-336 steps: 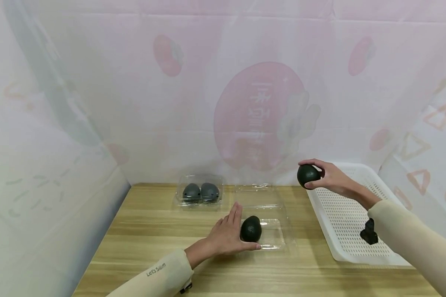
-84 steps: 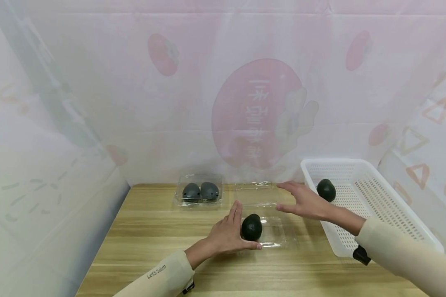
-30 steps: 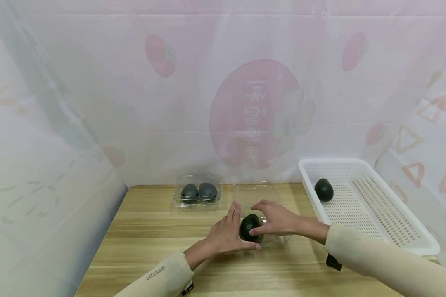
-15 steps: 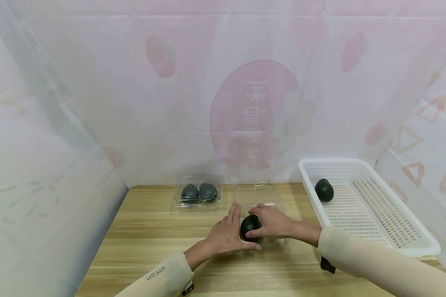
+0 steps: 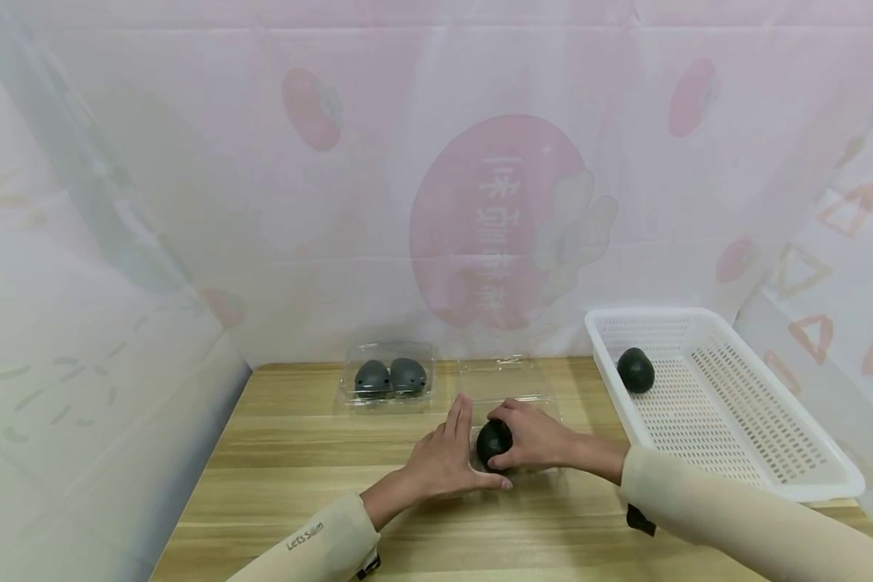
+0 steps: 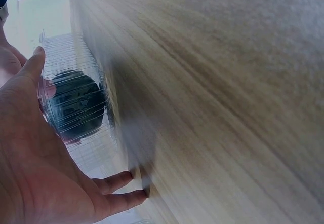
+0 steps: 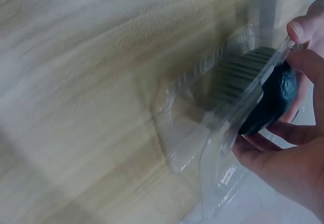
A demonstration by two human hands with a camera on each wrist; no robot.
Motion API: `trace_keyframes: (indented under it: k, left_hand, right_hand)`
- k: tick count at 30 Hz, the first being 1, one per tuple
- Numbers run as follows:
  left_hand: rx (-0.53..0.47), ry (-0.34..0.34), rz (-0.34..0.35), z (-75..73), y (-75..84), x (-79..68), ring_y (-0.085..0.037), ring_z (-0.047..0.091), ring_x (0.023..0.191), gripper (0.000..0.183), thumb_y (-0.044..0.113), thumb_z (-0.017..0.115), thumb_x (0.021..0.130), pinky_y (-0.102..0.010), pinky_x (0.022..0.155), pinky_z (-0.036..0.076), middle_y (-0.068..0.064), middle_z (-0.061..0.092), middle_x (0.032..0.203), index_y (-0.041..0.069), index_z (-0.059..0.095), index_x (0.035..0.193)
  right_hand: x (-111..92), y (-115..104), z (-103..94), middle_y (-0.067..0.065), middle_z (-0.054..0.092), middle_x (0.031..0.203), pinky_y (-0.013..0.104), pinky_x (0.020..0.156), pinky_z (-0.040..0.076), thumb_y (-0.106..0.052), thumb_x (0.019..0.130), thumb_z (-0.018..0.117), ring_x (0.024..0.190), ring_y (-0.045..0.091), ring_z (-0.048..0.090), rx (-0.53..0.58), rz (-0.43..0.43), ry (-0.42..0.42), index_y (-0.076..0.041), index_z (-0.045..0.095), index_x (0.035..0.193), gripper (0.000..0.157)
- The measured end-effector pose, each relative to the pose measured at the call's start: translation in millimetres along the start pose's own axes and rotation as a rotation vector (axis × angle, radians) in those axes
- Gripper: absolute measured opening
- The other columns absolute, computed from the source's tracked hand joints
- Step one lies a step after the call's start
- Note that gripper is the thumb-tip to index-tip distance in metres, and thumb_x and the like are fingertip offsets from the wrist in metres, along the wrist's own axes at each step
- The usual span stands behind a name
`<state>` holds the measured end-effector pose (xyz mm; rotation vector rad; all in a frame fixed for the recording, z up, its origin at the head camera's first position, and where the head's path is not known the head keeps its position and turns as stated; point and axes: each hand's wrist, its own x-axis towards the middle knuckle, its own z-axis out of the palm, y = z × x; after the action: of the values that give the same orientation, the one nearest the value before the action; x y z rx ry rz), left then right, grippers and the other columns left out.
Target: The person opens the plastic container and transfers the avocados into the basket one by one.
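Observation:
A dark avocado [image 5: 494, 444] sits in the tray of an open clear plastic clamshell box [image 7: 185, 127], whose lid [image 5: 502, 380] lies folded back. My right hand [image 5: 537, 436] grips this avocado, thumb in front and fingers behind. With straight fingers and outstretched thumb, my left hand [image 5: 444, 462] rests against the box's left side. In the left wrist view, the thumb [image 6: 34, 64] is at the box's rim and the avocado shows through the ribbed wall. Part of the tray is hidden behind my right hand.
At the back left stands a closed clear box [image 5: 388, 349] holding two dark fruits. A white perforated basket [image 5: 706, 420] on the right contains another avocado [image 5: 635, 370]. The wooden table [image 5: 298, 436] meets a printed cloth backdrop [image 5: 320, 242] at the back.
The avocado my right hand held earlier now lies in the basket. That hand has since moved left and taken hold of the boxed avocado, shifting it slightly right. The left hand has stayed put.

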<state>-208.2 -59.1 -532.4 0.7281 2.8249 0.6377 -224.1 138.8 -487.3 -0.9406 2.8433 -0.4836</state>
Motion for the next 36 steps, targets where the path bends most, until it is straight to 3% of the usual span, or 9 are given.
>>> trace_keyframes:
  k: [6,17,36]
  left_hand:
    - [0.023,0.017,0.001,-0.1,0.2,-0.5,-0.034,0.042,0.136,0.138,0.095,0.047,0.063,-0.052,0.099,0.044,-0.008,-0.007,0.164,0.013,-0.01,0.157]
    - [0.041,0.021,0.0,-0.5,0.6,0.2,-0.033,0.043,0.135,0.138,0.095,0.046,0.063,-0.048,0.1,0.044,-0.009,-0.005,0.164,0.009,-0.006,0.157]
    - [0.023,0.025,-0.003,-1.5,1.8,-1.2,-0.033,0.042,0.136,0.138,0.094,0.051,0.063,-0.049,0.102,0.042,-0.008,-0.005,0.165,0.01,-0.007,0.157]
  right_hand:
    - [-6,9,-9.1,0.01,0.06,0.114,0.036,0.075,0.054,-0.039,0.07,0.083,0.093,0.024,0.062,-0.043,-0.046,-0.034,0.001,0.063,0.123,0.069]
    - [-7,20,-21.0,0.011,0.064,0.108,0.033,0.078,0.054,-0.035,0.06,0.089,0.094,0.025,0.063,-0.099,-0.136,-0.067,0.003,0.066,0.112,0.068]
    - [6,24,-22.2,0.003,0.067,0.105,0.025,0.076,0.052,-0.031,0.06,0.091,0.09,0.012,0.062,-0.081,-0.203,-0.212,-0.003,0.065,0.115,0.067]
